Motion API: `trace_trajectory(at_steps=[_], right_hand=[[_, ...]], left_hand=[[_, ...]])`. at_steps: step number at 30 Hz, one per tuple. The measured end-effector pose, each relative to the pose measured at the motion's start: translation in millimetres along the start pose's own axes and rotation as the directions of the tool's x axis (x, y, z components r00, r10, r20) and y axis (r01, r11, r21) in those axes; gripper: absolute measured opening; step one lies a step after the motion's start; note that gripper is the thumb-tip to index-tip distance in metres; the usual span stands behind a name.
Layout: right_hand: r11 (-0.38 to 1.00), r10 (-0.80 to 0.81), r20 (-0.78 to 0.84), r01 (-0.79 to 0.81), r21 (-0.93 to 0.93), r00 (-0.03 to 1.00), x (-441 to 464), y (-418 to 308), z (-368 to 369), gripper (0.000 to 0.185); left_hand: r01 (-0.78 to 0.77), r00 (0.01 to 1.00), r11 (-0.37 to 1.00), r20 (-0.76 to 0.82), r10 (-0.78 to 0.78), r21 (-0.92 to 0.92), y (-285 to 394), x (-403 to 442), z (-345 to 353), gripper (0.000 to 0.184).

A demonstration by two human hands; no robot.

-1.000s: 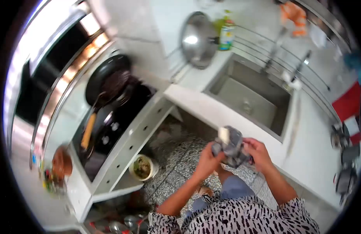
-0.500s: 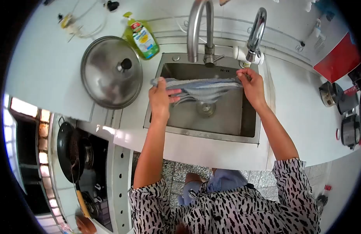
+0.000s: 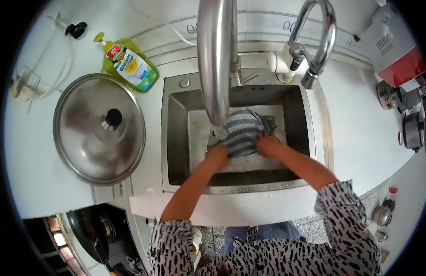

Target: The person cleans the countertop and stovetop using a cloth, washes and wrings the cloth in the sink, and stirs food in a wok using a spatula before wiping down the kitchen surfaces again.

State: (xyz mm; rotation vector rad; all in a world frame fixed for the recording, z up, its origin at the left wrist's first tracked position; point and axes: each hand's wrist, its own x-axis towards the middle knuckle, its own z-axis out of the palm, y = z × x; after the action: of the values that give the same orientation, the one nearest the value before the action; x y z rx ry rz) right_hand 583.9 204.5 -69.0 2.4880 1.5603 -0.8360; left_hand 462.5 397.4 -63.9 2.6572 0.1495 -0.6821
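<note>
A blue and white striped cloth (image 3: 243, 131) lies bunched in the steel sink (image 3: 240, 184), below the large curved faucet (image 3: 215, 64). My left hand (image 3: 217, 158) is closed on the cloth's lower left edge. At the cloth's right side, my right hand (image 3: 268, 145) grips it with bent fingers. Both hands are slightly blurred, and their fingertips are partly hidden in the fabric. Whitish, wet-looking patches show on the sink bottom around the cloth.
A domed metal lid (image 3: 91, 138) and a green soap bottle (image 3: 132, 66) are left of the sink. A smaller chrome faucet (image 3: 328, 37) stands at the back right. Pots (image 3: 413, 131) sit far right; a wok (image 3: 86, 230) is lower left.
The cloth, stretched between my hands above the sink half a second ago, is now bunched down inside it. Both hands have moved down and closer together. The view has shifted nearer the sink.
</note>
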Motion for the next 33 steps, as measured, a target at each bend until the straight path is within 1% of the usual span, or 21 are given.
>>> trace_trajectory(at_steps=[2, 4, 6, 7, 9, 11, 13, 14, 15, 16, 17, 19, 20, 21, 23, 24, 25, 26, 28, 31, 33], right_hand=[[0.997, 0.03, 0.016, -0.029, -0.067, 0.999, 15, 3, 30, 0.037], [0.991, 0.022, 0.557, -0.094, 0.1, 0.83, 20, 18, 68, 0.029], [0.99, -0.075, 0.541, -0.003, 0.141, 0.838, 2, 26, 51, 0.026], [0.98, -0.179, 0.516, 0.105, 0.17, 0.838, -6, 31, 32, 0.024], [0.95, -0.219, 0.445, 0.087, 0.298, 0.868, -7, 37, -38, 0.031], [0.907, -0.065, 0.122, 0.007, 0.422, 0.99, 9, 60, -67, 0.039], [0.823, 0.244, -0.255, -0.06, 0.565, 0.936, 15, 79, -73, 0.059], [0.822, 0.245, -0.259, -0.059, 0.566, 0.934, 15, 81, -69, 0.059], [0.818, 0.393, -0.193, -0.246, 0.52, 0.899, 17, 80, -60, 0.069], [0.781, 0.536, -0.143, -0.423, 0.46, 0.832, 23, 78, -50, 0.08], [0.781, 0.533, -0.148, -0.418, 0.464, 0.833, 34, 70, -33, 0.08], [0.618, 0.766, -0.164, -0.642, 0.454, 0.621, 54, 39, 6, 0.095], [0.595, 0.75, -0.063, -0.63, 0.498, 0.658, 59, 10, 5, 0.091], [0.565, 0.723, 0.036, -0.622, 0.542, 0.689, 66, -18, 1, 0.086], [0.527, 0.558, 0.06, -0.41, 0.744, 0.828, 105, -21, 43, 0.068], [0.462, 0.44, 0.004, -0.23, 0.856, 0.898, 103, -39, 29, 0.059], [0.367, 0.321, -0.078, -0.048, 0.929, 0.944, 91, -63, -3, 0.05], [0.459, 0.18, -0.148, 0.05, 0.887, 0.972, 58, -89, -58, 0.038], [0.517, 0.179, -0.648, 0.489, 0.702, 0.74, 31, -136, -82, 0.029], [0.563, 0.143, -0.8, 0.617, 0.55, 0.583, 7, -164, -100, 0.021], [0.824, -0.146, -0.903, 0.554, 0.115, 0.405, 10, -154, -101, 0.017]], left_hand=[[-0.037, 0.99, 0.999, 0.139, 0.036, 0.005, -2, 22, 32, 0.037], [-0.077, 0.954, 0.997, 0.293, 0.071, 0.012, -4, 51, 63, 0.039], [-0.189, 0.567, 0.982, 0.818, 0.1, 0.011, -1, 74, 86, 0.047], [-0.197, 0.564, 0.98, 0.82, 0.101, 0.014, -1, 62, 65, 0.047], [0.168, 0.773, 0.884, 0.614, 0.156, -0.436, -19, 23, -5, 0.049], [0.275, 0.874, 0.807, 0.486, 0.018, -0.523, -66, 31, -13, 0.047], [-0.017, 1.0, 0.666, -0.011, 0.013, -0.746, -119, 41, -5, 0.044], [-0.019, 1.0, 0.668, -0.012, 0.014, -0.744, -126, 48, 5, 0.044], [0.082, 0.971, 0.67, -0.094, -0.222, -0.738, -135, 55, 15, 0.046], [0.175, 0.88, 0.652, -0.18, -0.44, -0.738, -141, 60, 22, 0.048], [0.259, 0.732, 0.61, -0.26, -0.629, -0.748, -148, 64, 30, 0.05], [0.34, 0.773, 0.535, -0.094, -0.627, -0.773, -142, 70, 47, 0.06], [0.428, 0.792, 0.456, 0.081, -0.605, -0.781, -134, 73, 55, 0.071], [0.422, 0.796, 0.465, 0.073, -0.601, -0.778, -125, 78, 62, 0.071], [0.419, 0.808, 0.353, 0.167, -0.564, -0.837, -111, 88, 79, 0.077], [0.077, 0.874, -0.285, 0.202, -0.442, -0.955, -135, 97, 111, 0.084], [0.098, 0.941, -0.442, 0.228, -0.251, -0.892, -100, 80, 68, 0.062], [0.154, 0.973, -0.581, 0.224, -0.051, -0.799, -57, 54, 16, 0.05], [0.261, 0.962, -0.598, 0.256, 0.096, -0.758, -41, 41, -5, 0.051], [0.506, 0.853, -0.563, 0.284, 0.438, -0.653, -26, 32, -31, 0.053], [0.492, 0.869, -0.582, 0.327, 0.371, -0.647, -13, 21, -29, 0.05]])
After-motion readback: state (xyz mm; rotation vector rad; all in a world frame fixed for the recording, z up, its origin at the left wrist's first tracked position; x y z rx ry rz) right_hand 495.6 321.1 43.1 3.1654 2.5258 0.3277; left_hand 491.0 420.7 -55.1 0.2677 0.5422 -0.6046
